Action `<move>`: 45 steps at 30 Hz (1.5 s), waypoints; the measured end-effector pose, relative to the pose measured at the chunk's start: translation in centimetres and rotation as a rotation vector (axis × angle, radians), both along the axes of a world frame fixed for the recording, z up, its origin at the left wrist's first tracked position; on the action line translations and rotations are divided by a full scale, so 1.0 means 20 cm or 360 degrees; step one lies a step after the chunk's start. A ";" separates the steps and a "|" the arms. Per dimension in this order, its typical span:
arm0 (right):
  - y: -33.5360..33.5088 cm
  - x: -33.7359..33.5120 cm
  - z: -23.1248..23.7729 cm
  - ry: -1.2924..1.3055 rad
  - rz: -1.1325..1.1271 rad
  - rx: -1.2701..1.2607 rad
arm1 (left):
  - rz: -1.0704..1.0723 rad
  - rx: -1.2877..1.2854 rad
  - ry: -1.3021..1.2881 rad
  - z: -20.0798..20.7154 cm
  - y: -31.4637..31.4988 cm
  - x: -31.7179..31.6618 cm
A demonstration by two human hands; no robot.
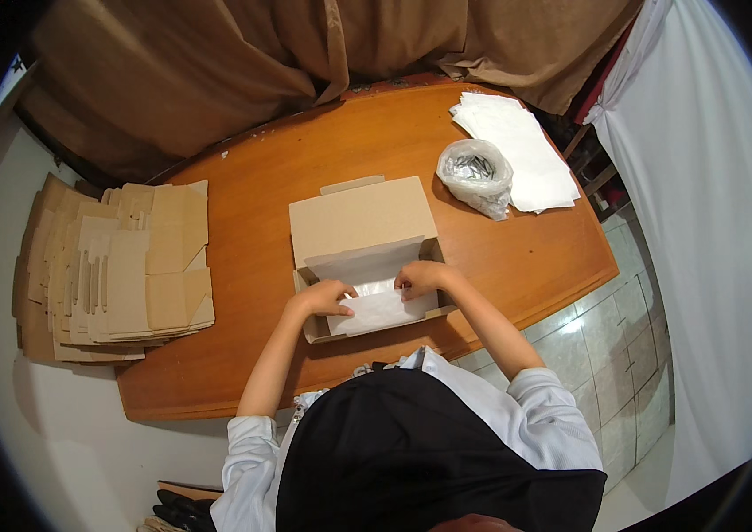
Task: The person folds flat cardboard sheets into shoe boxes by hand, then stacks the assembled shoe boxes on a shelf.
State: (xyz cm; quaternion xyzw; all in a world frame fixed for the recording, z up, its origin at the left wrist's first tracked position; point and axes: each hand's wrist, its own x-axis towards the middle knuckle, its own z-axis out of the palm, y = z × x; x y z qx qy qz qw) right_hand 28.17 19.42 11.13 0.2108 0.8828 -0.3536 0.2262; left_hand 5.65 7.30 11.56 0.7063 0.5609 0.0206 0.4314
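An open cardboard box point(363, 217) lies on the wooden table point(261, 355), its lid tilted back. White tissue paper point(376, 310) lines the inside. My left hand point(327, 297) presses on the paper at the box's left side. At the middle of the box my right hand point(420, 279) pinches the paper's upper fold. Something clear and shiny shows between the two hands under the paper.
A stack of flat cardboard box blanks point(114, 266) lies at the table's left end. A clear plastic bag point(475, 176) with shiny contents and a pile of white paper sheets point(518, 151) sit at the far right. Brown curtains hang behind.
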 end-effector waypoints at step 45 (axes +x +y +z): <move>-0.18 0.06 0.01 0.0015 0.0131 0.0457 | -0.0143 -0.0207 -0.0704 0.25 -0.23 0.22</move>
